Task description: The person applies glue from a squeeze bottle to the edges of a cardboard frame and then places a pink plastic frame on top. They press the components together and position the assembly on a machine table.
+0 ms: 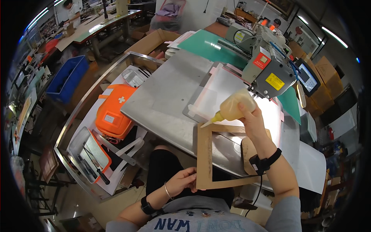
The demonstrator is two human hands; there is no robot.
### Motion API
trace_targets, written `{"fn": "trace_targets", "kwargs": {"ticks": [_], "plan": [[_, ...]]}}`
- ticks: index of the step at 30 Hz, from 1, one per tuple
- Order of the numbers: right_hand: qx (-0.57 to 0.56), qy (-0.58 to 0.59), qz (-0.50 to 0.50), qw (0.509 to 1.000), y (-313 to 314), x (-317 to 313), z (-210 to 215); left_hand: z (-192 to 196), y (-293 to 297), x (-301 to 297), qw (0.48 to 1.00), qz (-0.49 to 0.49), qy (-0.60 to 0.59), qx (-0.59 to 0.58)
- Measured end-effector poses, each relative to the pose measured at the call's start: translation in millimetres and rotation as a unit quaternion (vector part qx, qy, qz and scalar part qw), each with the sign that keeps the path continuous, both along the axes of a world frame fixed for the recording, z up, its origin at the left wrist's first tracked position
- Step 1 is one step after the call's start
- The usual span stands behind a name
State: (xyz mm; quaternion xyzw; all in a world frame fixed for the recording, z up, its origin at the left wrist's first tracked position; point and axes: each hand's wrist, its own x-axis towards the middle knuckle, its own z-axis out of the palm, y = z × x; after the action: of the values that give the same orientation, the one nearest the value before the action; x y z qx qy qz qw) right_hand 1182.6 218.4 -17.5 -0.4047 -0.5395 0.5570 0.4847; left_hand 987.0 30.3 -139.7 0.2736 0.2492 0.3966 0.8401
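Note:
My right hand (253, 120) grips a soft yellowish glue bottle (232, 108), tilted with its nozzle pointing down-left at the top corner of a brown cardboard frame (205, 154). The frame is a flat rectangular border lying partly on the steel sewing table (162, 100) and hanging over its near edge. My left hand (181, 181) pinches the frame's lower left corner, just above my lap. A black band sits on each wrist.
An industrial sewing machine (266, 69) stands behind my right hand, with a clear template plate (220, 92) under it. An orange case with a white cross (114, 108) lies left of the table. Cardboard boxes, a blue crate (67, 79) and other workbenches fill the back.

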Motion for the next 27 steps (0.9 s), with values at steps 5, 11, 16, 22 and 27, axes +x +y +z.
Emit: {"fn": "trace_targets", "kwargs": {"ticks": [5,11,16,22,27], "plan": [[-0.065,-0.045,0.111,0.991,-30.0,-1.6,-7.7,-15.8,-4.3,-5.4,1.000,0.017,0.011,-0.005],[-0.021,-0.034,-0.043,0.998,-12.6,26.3,-13.8,-18.0,0.1,9.1,0.999,-0.007,0.018,0.033],[-0.063,-0.123,0.101,0.985,-42.2,29.2,-18.5,-9.3,-5.6,5.9,0.999,0.037,0.004,0.025],[-0.028,-0.037,0.044,0.998,-30.9,19.0,-13.9,-8.0,-11.8,4.8,0.998,0.055,-0.015,0.034],[-0.037,-0.026,0.109,0.993,-66.1,25.5,-21.8,-21.7,-1.3,3.3,0.997,-0.020,-0.029,0.062]]}}
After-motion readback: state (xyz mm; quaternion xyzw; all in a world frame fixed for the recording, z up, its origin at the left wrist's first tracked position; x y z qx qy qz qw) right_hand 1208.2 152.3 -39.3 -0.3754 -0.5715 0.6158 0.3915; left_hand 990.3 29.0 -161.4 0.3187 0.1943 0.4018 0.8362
